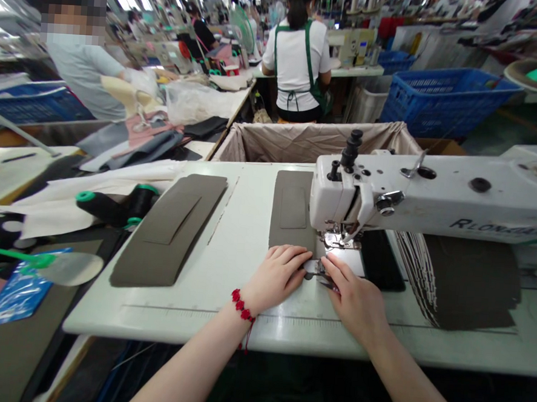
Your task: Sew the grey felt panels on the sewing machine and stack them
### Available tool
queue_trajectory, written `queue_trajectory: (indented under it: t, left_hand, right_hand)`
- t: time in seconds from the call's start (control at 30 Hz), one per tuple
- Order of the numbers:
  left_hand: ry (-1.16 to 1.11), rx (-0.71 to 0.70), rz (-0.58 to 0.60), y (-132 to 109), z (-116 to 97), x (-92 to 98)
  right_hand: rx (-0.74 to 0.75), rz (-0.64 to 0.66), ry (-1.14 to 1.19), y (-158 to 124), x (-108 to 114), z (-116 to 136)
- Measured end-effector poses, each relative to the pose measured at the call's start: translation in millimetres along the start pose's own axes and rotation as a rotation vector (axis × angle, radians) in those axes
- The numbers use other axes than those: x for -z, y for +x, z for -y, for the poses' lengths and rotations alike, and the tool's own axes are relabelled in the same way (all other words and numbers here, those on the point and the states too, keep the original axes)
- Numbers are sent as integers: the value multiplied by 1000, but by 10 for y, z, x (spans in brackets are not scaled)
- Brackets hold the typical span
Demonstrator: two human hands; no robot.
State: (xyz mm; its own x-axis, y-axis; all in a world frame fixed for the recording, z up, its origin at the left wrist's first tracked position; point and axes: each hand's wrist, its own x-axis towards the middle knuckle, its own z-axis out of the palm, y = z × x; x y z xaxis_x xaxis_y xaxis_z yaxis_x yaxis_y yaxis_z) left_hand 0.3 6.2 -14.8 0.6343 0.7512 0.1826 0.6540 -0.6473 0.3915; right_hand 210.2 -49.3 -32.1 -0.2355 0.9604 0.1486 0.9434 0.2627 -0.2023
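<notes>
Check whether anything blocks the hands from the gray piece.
Nothing visible does. The left hand rests on the near end of the gray piece; the right hand lies beside it, before the presser foot.

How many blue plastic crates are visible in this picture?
3: the large crate at right, a smaller crate behind it, and another crate at far left. More may be hidden.

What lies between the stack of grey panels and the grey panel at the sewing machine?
In the head view, only bare white table lies between stack and panel; nothing rests there.
</notes>
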Motion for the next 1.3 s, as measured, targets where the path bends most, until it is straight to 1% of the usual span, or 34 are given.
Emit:
queue_trajectory:
  t: [0.13, 0.37, 1.3]
  left_hand:
    - [36, 18, -27, 3, 18, -41]
    - [103, 54, 7, 11, 47, -94]
    - [115, 68, 12, 17, 43, -72]
  right_hand:
    - [2, -7, 1, -9, -2, -1]
    - [7, -18, -7, -8, -30, -14]
    - [9, -19, -11, -2, -11, -7]
